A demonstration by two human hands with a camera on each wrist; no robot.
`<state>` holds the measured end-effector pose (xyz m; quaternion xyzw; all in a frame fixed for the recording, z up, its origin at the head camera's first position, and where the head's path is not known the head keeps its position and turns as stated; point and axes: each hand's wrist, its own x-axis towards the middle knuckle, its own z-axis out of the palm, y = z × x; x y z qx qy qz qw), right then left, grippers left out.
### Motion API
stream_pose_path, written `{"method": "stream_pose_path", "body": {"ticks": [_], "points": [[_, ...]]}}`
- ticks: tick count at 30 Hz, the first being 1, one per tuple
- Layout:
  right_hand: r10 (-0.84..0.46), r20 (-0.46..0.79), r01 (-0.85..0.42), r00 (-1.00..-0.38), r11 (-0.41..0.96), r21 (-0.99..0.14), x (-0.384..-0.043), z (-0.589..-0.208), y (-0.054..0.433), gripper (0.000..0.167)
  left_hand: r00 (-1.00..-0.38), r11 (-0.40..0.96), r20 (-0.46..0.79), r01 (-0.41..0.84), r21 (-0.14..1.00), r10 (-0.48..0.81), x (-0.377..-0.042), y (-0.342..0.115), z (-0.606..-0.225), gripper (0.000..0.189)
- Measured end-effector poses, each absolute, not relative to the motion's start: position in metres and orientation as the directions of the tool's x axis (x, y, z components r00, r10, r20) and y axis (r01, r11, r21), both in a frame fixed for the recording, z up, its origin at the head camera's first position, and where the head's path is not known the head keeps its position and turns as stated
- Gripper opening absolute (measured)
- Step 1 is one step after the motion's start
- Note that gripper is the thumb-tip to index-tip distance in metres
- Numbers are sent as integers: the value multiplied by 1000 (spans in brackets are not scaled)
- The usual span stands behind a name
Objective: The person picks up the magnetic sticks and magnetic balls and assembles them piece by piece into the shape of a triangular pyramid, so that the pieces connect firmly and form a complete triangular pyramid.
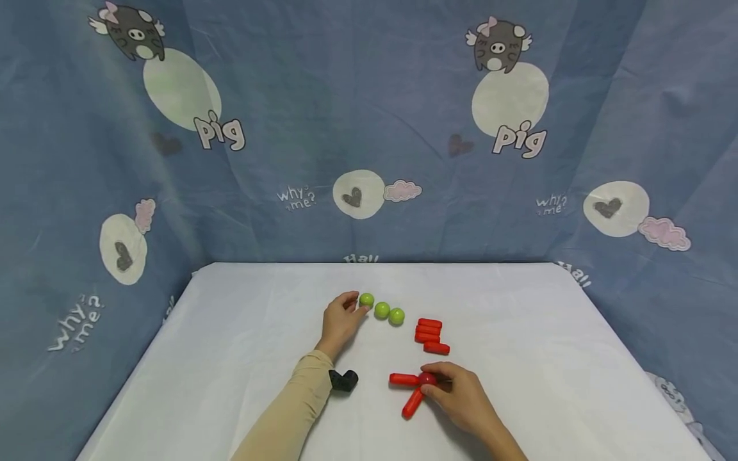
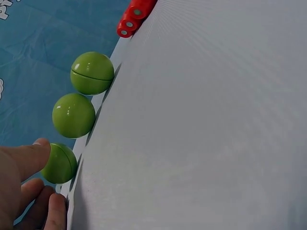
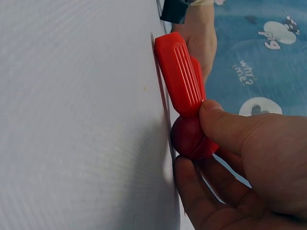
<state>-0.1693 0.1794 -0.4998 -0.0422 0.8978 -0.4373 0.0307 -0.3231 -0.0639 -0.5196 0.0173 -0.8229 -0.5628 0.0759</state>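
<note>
Where the leftmost green ball [image 1: 366, 299] sits on the white tablecloth [image 1: 230, 358], the left hand [image 1: 340, 323] is plainly the nearer of the two: I see its thumb and bent fingers right at the ball, though I cannot tell whether they have gripped it. Being round, that ball offers me no long axis; direction is what counts, and the hand comes at it from the left and the wearer's side. The second green ball [image 1: 382, 310] and the third green ball [image 1: 396, 316] trail off to the right.

From there, the dark red ball [image 1: 427, 379] lies right and nearer the wearer, pinched between thumb and fingers of the right hand [image 1: 464, 397]. One attached red rod [image 1: 403, 379] points left, lengthwise across my view; the slanted red rod [image 1: 412, 403] angles toward the wearer. Loose red rods [image 1: 428, 331] lie between the two groups.
</note>
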Motion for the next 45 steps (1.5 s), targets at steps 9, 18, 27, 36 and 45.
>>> {"method": "stream_pose_path", "body": {"ticks": [9,18,27,36,45], "points": [[-120,-6,-69,-993,606,-792,-171,-502,181,33,-987,380,108,55,923,-120,-331,-61,-523,42],[-123,3,-77,-992,599,-797,-171,-501,182,33,-988,389,109,58,919,-109,-337,-57,-521,41],[-115,0,-71,-993,613,-787,-172,-499,182,33,-987,389,121,72,918,-102,-340,-54,-520,40],[-119,-27,-52,-993,611,-790,-169,-501,182,35,-986,395,128,75,916,-108,-338,-55,-523,38],[-122,-29,-52,-992,611,-790,-171,-501,182,35,-988,398,120,71,914,-99,-337,-56,-522,35]]}}
